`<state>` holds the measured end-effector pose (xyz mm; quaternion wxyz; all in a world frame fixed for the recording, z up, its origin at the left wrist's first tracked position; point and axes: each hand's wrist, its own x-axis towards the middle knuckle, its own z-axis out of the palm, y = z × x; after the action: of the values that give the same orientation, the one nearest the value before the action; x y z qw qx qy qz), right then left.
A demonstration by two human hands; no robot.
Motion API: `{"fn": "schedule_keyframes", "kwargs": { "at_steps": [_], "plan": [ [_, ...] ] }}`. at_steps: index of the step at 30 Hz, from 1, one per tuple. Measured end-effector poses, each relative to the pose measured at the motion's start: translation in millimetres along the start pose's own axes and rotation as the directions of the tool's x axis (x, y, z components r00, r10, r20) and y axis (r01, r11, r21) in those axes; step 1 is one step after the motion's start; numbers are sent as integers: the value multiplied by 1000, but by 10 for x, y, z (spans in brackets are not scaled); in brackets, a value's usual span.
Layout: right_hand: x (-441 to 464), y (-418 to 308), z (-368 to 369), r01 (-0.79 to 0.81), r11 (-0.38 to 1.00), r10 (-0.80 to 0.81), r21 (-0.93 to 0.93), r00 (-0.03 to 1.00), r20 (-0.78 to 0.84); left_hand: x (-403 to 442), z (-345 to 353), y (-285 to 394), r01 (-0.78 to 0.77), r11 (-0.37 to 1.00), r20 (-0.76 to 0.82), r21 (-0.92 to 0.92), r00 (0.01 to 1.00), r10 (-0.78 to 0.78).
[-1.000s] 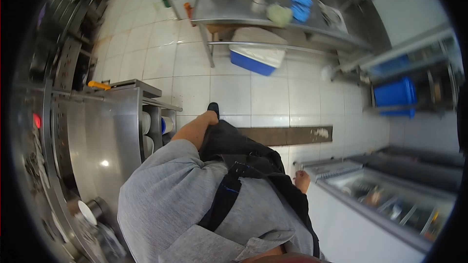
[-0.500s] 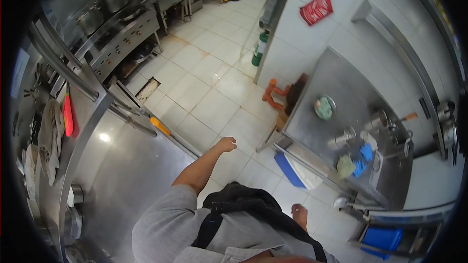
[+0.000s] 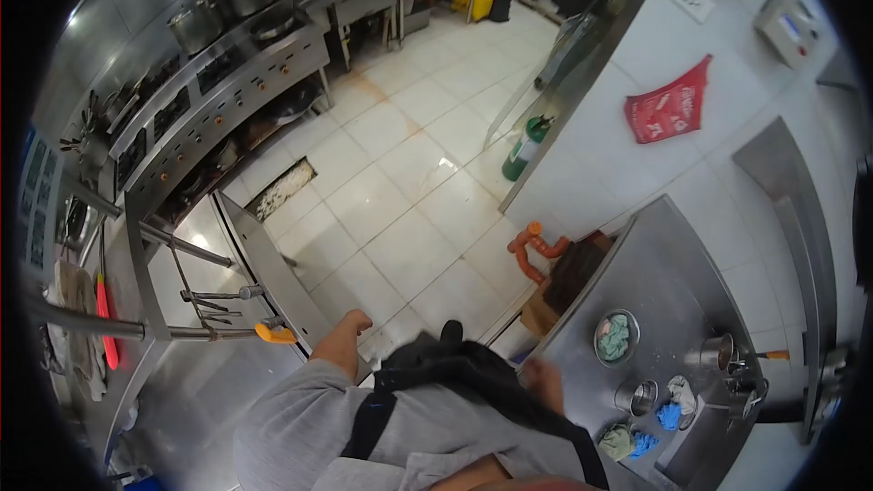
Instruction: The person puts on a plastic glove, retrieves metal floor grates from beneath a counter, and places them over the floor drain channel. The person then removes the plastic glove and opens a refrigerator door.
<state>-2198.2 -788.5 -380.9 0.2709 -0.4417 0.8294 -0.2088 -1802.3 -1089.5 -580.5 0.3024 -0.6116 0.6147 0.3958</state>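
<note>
My left hand (image 3: 357, 321) is in front of my body over the floor, loosely relaxed with nothing visible in it. Nearby to its left is the orange-yellow end (image 3: 275, 334) of something on the steel counter (image 3: 209, 400). My right hand (image 3: 546, 382) is smeared by motion beside my black apron (image 3: 455, 373), near the edge of the right steel table (image 3: 582, 345). Its fingers cannot be made out. On that table are a metal bowl with a greenish cloth (image 3: 614, 338), a metal container (image 3: 636, 396), and crumpled green and blue cloths (image 3: 629, 442).
A stove (image 3: 223, 100) with pots lines the far left. White floor tiles (image 3: 391, 209) run ahead, with a broken rectangular opening (image 3: 286, 188). Orange pipes (image 3: 530, 250) and a green cylinder (image 3: 527, 150) stand by the wall, under a red cloth (image 3: 668, 105). A yellow bucket (image 3: 473, 0) sits far back.
My body has moved forward and the view has shifted; the stove and right table appear closer. My left hand is lower and nearer my body; my right hand has come up beside the table.
</note>
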Motion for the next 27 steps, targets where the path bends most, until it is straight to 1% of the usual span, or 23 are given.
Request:
{"fn": "schedule_keyframes", "kwargs": {
  "at_steps": [1, 2, 3, 4, 5, 6, 7, 8, 9, 11, 12, 14, 15, 17, 18, 19, 21, 22, 23, 24, 26, 27],
  "plan": [
    [531, -19, -114, 82, 993, -84, -86, 996, -21, -40, 59, -67, 114, 980, 123, -161, 988, -94],
    [989, -420, -408, 89, 992, -93, -86, 995, -39, -85, 95, -138, 153, 977, 167, -146, 978, -128],
    [1535, -346, -455, 236, 969, -240, -74, 970, -47, -90, 46, -171, 151, 960, 134, -236, 984, -121],
    [2068, -370, -513, 296, 942, -306, -161, 951, -46, -68, -1, -195, 136, 935, 87, -327, 990, -113],
    [2460, -772, -737, 288, 951, -292, -117, 956, -23, -90, 20, -227, 163, 934, 120, -318, 984, -131],
    [2908, -907, -786, 317, 940, -328, -129, 942, -74, -32, -16, -250, 197, 851, 110, -487, 980, -164],
    [3226, -1205, -892, 299, 951, -306, -80, 946, -108, 54, -80, -275, 216, 737, 99, -641, 975, -199],
    [3601, -1327, -908, 241, 970, -237, 42, 968, -76, 112, -124, -295, 238, 701, 107, -672, 968, -226],
    [3916, -1390, -869, 240, 970, -237, 42, 969, -74, 185, -177, -331, 251, 663, 108, -705, 962, -250],
    [4538, -1507, -694, 235, 969, -222, 79, 964, -148, 360, -352, -363, 311, 616, 161, -724, 944, -287],
    [4723, -1566, -610, 232, 973, -229, 11, 964, -135, 446, -491, -369, 355, 595, 202, -721, 929, -309],
    [4943, -1535, -418, 123, 972, -133, -202, 990, -36, 703, -972, -324, 431, 564, 269, -705, 897, -350],
    [4979, -1499, -349, 181, 951, -193, -252, 981, -22, 858, -1294, -263, 467, 547, 302, -694, 879, -368],
    [4984, -1283, -209, 120, 943, -104, -309, 992, 67, 1290, -1987, -128, 517, 532, 330, -671, 850, -410],
    [4988, -1183, -144, 94, 935, -59, -341, 992, 110, 1545, -2376, -41, 504, 558, 305, -659, 858, -413],
    [4949, -1121, -179, -58, 883, 171, -466, 964, 205, 1852, -2774, 66, 457, 614, 262, -644, 885, -383],
    [4922, -1023, -270, -273, 908, 339, -319, 925, 173, 2647, -3522, 247, 194, 809, 86, -555, 981, -176],
    [4914, -965, -302, -296, 900, 357, -318, 921, 153, 3028, -3897, 347, 56, 873, -5, -484, 998, -66],
    [4965, -917, -327, -318, 894, 373, -315, 918, 134, 3127, -4529, 831, 170, 787, -4, -593, 977, -214],
    [5100, -896, -337, -339, 892, 387, -300, 915, 116, 3361, -4959, 1141, 92, 775, -74, -625, 982, -176],
    [5493, -890, -333, -401, 823, 514, -403, 827, 226, 3718, -5796, 1763, -82, 729, -203, -680, 976, -80],
    [5749, -988, -328, -413, 821, 522, -394, 824, 222, 3724, -6145, 2099, -168, 692, -255, -702, 967, -24]
  ]
}}
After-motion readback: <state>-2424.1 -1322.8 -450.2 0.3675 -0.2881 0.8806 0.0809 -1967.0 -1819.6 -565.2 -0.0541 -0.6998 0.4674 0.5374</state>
